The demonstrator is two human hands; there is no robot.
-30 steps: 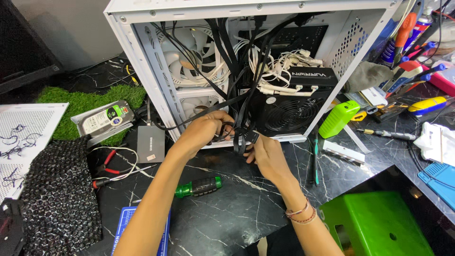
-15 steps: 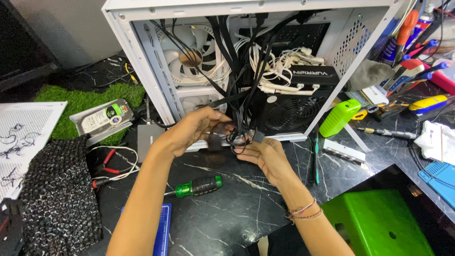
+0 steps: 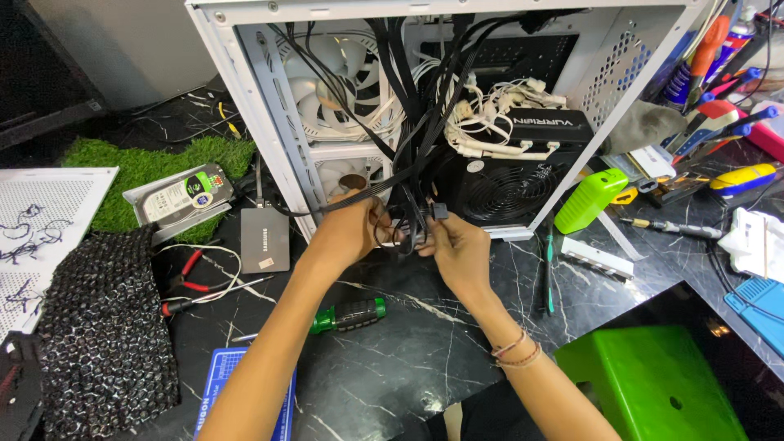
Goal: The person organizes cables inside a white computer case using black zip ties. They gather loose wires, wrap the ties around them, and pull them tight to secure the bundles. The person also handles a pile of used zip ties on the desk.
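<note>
Both hands meet in front of the open white case at the far middle of the tabletop: the left hand is closed around the black cables hanging from it, and the right hand pinches what looks like a small black connector at their end. A green-handled screwdriver lies near, below the left wrist, with a grey drive to the left and a green stool near right.

Table: glossy black marble-look w/ white veins. PC case: white painted metal, matt, perforated side; cables smooth black plastic. Stool shiny green plastic, grass mat rough, drive matt grey.
</note>
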